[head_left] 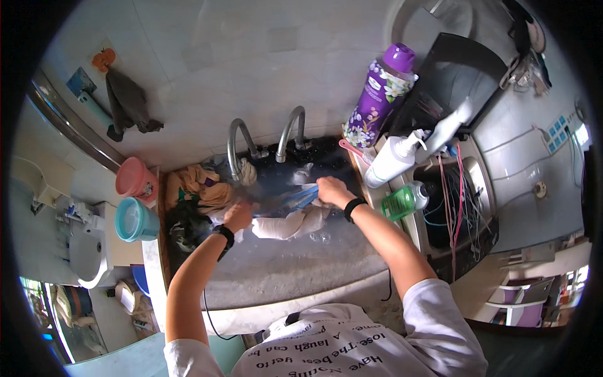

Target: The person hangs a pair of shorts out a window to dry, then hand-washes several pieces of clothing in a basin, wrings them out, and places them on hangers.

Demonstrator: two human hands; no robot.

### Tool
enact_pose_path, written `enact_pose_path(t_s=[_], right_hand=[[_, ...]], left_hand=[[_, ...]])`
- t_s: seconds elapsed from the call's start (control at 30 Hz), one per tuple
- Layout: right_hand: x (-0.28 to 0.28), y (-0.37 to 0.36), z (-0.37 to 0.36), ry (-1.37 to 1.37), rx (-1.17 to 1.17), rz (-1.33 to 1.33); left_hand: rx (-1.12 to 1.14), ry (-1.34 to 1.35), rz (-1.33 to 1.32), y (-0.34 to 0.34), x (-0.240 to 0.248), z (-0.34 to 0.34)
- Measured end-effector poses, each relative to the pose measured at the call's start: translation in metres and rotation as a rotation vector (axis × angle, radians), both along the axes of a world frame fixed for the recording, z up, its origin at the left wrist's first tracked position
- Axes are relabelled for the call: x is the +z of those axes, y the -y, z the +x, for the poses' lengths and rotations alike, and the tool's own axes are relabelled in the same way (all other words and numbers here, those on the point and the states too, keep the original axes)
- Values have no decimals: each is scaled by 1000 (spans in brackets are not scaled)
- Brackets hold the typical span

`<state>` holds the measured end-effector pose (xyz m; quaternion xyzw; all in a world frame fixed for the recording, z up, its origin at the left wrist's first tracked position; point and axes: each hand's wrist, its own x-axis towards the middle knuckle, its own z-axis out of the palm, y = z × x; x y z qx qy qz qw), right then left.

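Both of my hands are over a grey stone sink (295, 267) with water in it. My right hand (335, 191) is closed round one end of a wet white-and-blue garment (286, 226). My left hand (239, 215), slightly blurred, is closed on the garment's other side. The garment stretches between them, its white part sagging toward the water, its blue part near my right fingers. Beside my left hand lie an orange-tan cloth (204, 188) and a dark cloth (183, 221), heaped at the sink's left. A pale cloth (247, 172) is bunched under the left faucet.
Two curved metal faucets (235, 141) rise behind my hands. A pink tub (135, 179) and a teal tub (136, 219) stand left. On the right ledge are a purple bottle (375, 94), a white pump bottle (391, 160), a green bottle (404, 201) and a pink-handled brush (353, 148).
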<state>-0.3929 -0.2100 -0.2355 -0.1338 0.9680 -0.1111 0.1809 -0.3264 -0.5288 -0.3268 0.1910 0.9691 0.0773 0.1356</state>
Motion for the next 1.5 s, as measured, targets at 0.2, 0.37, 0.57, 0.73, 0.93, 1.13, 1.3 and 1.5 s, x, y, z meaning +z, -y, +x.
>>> enact_pose_path(t_s=[0.2, 0.37, 0.57, 0.73, 0.93, 1.13, 1.3, 1.5], right_hand=[[71, -21, 17, -172, -11, -64], [123, -13, 29, -383, 38, -268], [216, -14, 56, -91, -84, -708], [276, 20, 91, -338, 62, -784], [331, 28, 105, -580, 78, -791], [341, -3, 99, -20, 367, -1438], [232, -31, 67, -142, 428, -928], [136, -9, 107, -82, 550, -605]], left_hand=[[521, 376, 312, -1, 135, 10], [499, 214, 474, 0, 225, 31], [247, 22, 630, -54, 325, 48], [74, 64, 862, -100, 368, 59], [50, 56, 1037, -131, 404, 52], [167, -74, 1097, -120, 438, 59], [155, -109, 1124, -133, 463, 65], [84, -140, 1207, -137, 478, 73]])
